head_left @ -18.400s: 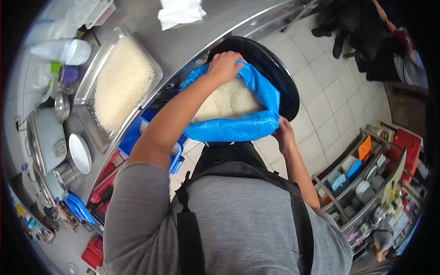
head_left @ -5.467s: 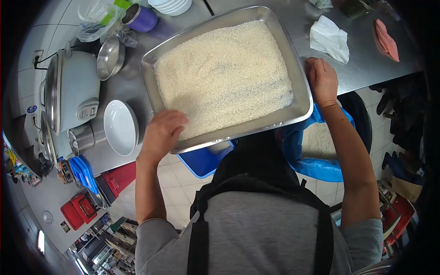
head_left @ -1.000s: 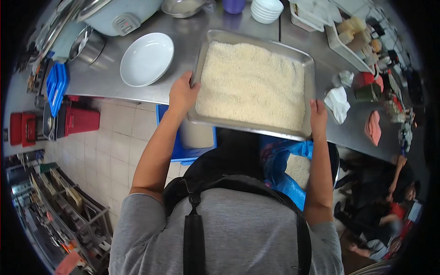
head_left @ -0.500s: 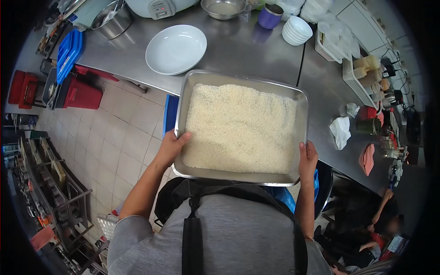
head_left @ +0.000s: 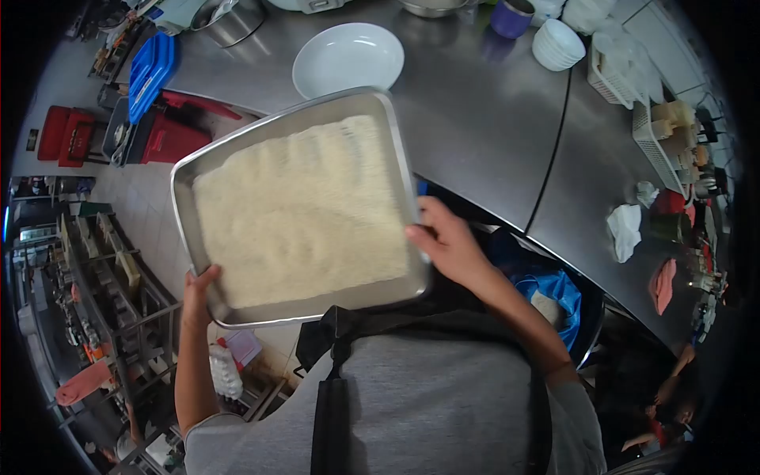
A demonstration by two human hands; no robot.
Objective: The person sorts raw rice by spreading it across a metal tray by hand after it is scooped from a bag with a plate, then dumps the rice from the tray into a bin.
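Observation:
A rectangular metal tray (head_left: 402, 162) hangs in front of my body, tilted in the view, held between both hands. Inside it lies a wide layer of pale, rice-like grains (head_left: 297, 214), blurred a little by motion. My left hand (head_left: 199, 289) grips the tray's lower left side, thumb over the rim and fingers hidden beneath. On the right side, my right hand (head_left: 447, 237) is closed on the rim, thumb on the inner side. Just beyond the tray's far edge, a white oval dish (head_left: 348, 59) rests on the steel counter (head_left: 483, 119).
A blue bag (head_left: 566, 305) with pale contents sits below my right forearm. Nested white bowls (head_left: 559, 45) and a purple cup (head_left: 512, 17) stand at the back. White baskets (head_left: 657, 150) line the right. A metal rack (head_left: 131, 317) stands left, near a red bin (head_left: 176, 136).
Both hands have carried the tray leftward and turned it, its right side swinging away from the counter. The grains have shifted and flattened. The blue bag on the right now shows more.

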